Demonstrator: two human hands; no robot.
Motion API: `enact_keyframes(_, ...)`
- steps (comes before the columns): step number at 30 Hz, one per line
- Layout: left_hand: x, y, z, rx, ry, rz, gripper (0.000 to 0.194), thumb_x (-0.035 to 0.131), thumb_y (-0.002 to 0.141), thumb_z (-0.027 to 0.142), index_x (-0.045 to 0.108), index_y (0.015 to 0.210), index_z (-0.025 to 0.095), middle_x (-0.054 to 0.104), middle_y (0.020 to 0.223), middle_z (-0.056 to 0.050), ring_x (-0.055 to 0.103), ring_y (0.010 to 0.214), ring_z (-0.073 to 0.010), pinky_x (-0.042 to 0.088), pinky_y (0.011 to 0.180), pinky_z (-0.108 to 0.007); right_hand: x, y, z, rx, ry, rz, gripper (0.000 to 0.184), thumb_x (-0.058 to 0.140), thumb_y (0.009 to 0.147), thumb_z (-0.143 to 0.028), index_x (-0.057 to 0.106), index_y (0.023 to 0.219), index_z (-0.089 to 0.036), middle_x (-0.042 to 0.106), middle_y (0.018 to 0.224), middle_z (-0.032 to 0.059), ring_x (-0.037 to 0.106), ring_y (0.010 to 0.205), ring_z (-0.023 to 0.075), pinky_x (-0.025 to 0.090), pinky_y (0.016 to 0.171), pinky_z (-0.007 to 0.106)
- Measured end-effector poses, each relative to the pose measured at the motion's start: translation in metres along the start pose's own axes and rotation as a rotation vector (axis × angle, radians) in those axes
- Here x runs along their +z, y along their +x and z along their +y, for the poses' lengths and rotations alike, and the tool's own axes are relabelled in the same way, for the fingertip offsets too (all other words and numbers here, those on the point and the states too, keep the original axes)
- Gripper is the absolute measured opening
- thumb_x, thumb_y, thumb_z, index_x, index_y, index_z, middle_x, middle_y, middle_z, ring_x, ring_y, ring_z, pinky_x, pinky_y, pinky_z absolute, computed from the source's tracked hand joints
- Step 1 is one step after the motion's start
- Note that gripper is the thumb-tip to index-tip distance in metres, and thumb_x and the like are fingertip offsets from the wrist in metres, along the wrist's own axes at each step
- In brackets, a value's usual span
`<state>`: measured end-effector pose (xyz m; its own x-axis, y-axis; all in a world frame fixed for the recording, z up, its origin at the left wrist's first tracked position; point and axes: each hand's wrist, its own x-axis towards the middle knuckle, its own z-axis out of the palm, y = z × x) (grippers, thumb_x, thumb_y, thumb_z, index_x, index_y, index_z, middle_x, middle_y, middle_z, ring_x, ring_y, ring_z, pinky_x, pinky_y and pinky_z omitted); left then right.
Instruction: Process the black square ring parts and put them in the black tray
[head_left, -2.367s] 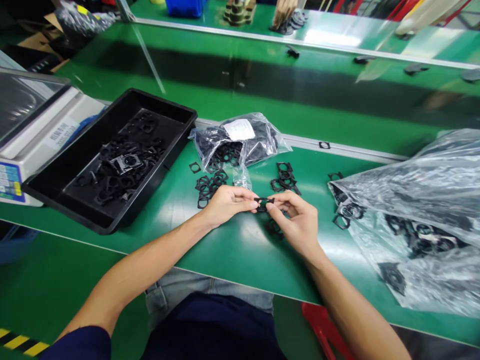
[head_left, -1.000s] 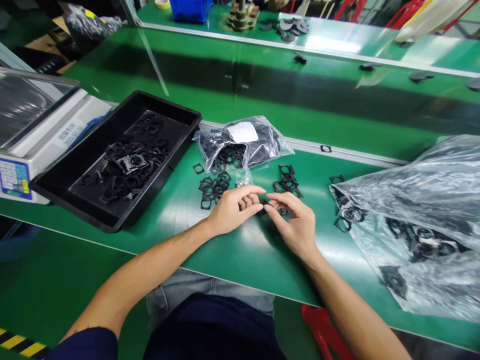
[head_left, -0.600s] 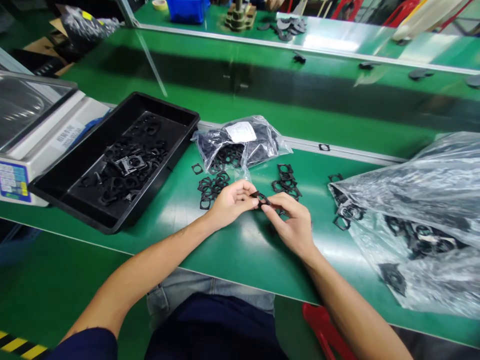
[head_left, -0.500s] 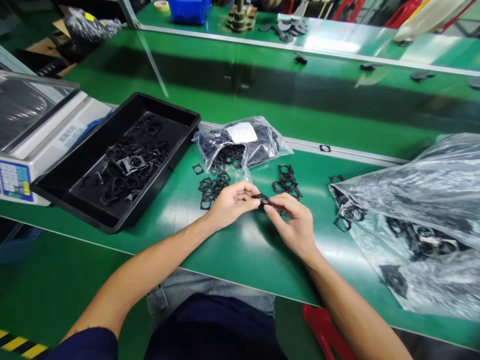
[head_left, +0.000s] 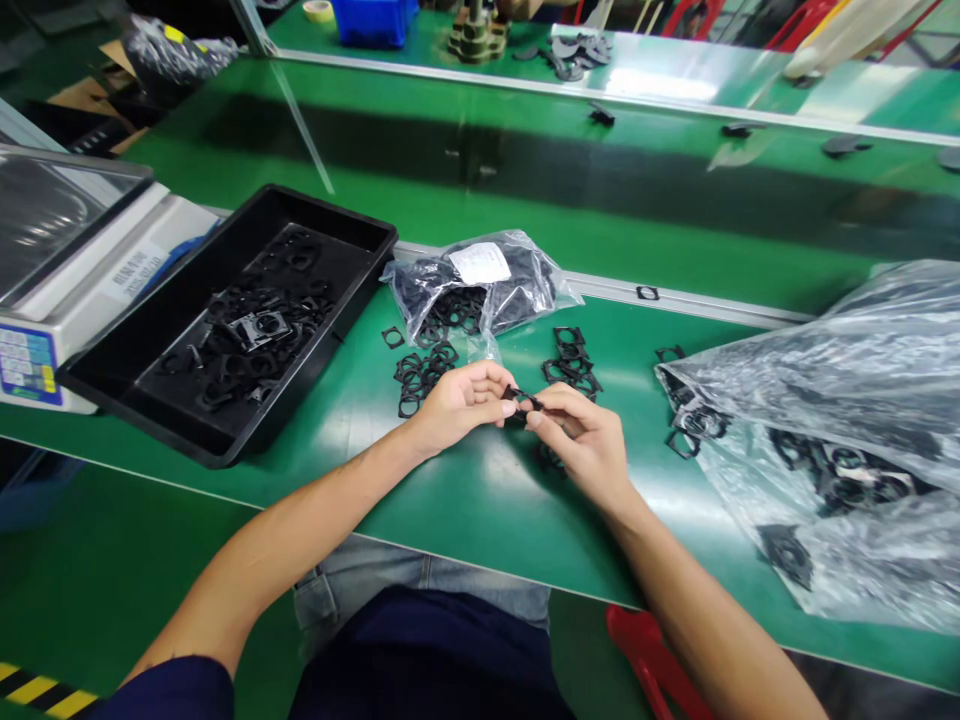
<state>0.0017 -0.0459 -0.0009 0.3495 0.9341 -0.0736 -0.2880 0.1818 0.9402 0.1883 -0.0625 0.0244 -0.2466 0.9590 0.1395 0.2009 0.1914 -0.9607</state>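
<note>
Black plastic frame (head_left: pixel 527 399) pinched between my left hand (head_left: pixel 463 405) and right hand (head_left: pixel 591 438) over the green bench (head_left: pixel 465 510), seemingly unfinished. Beyond it I see loose heaps (head_left: pixel 571 354), a part-filled tray (head_left: pixel 315 360) left and a bulging bag (head_left: pixel 862 380) right; which pieces are done, I cannot tell. A blue bin (head_left: pixel 373 22) stands far off.

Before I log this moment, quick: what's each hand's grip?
Left hand: closed, pinching the small black frame.
Right hand: closed on the frame's other end.

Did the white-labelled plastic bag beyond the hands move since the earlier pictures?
No: the white-labelled plastic bag lies in the same place against the metal rail.
</note>
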Motion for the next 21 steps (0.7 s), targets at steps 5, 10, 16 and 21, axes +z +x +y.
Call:
enact_keyframes(5,-0.0013,0.0004,0.0010,-0.044,-0.024,0.033,0.041,0.087,0.069,0.042,0.064,0.087,0.014,0.070,0.076,-0.002,0.063,0.065,-0.0101,0.051,0.063,-0.023,-0.0023,0.0019,-0.0031,0.097,0.144,-0.099,0.032,0.075,0.085,-0.053,0.071,0.081,-0.021,0.065,0.082,0.0027,0.063,0.066,0.0152,0.053,0.064,0.030)
enact_keyframes(10,-0.0013,0.0011,0.0002,-0.034,-0.040,0.081,0.043,0.090,0.064,0.044,0.069,0.082,0.012,0.072,0.077,-0.003,0.066,0.067,-0.0113,0.055,0.069,-0.026,-0.0008,0.0027,-0.0045,0.088,0.128,-0.093,0.038,0.072,0.086,-0.057,0.067,0.077,-0.021,0.062,0.075,0.0013,0.061,0.065,0.0146,0.051,0.064,0.028)
enact_keyframes(16,-0.0020,0.0013,-0.0036,-0.106,-0.097,0.061,0.048,0.092,0.060,0.047,0.073,0.085,0.010,0.075,0.078,-0.005,0.069,0.067,-0.0134,0.059,0.072,-0.029,-0.0007,0.0030,-0.0025,0.088,0.082,-0.070,0.040,0.071,0.085,-0.060,0.068,0.080,-0.021,0.062,0.078,0.0018,0.063,0.065,0.0155,0.050,0.062,0.029)
enact_keyframes(21,-0.0005,-0.0004,-0.0056,-0.143,-0.144,0.035,0.046,0.092,0.063,0.045,0.073,0.087,0.010,0.075,0.078,-0.006,0.070,0.067,-0.0139,0.059,0.070,-0.028,-0.0053,0.0042,-0.0041,0.109,0.124,-0.135,0.038,0.071,0.087,-0.056,0.069,0.075,-0.020,0.064,0.075,0.0021,0.062,0.066,0.0158,0.051,0.066,0.030)
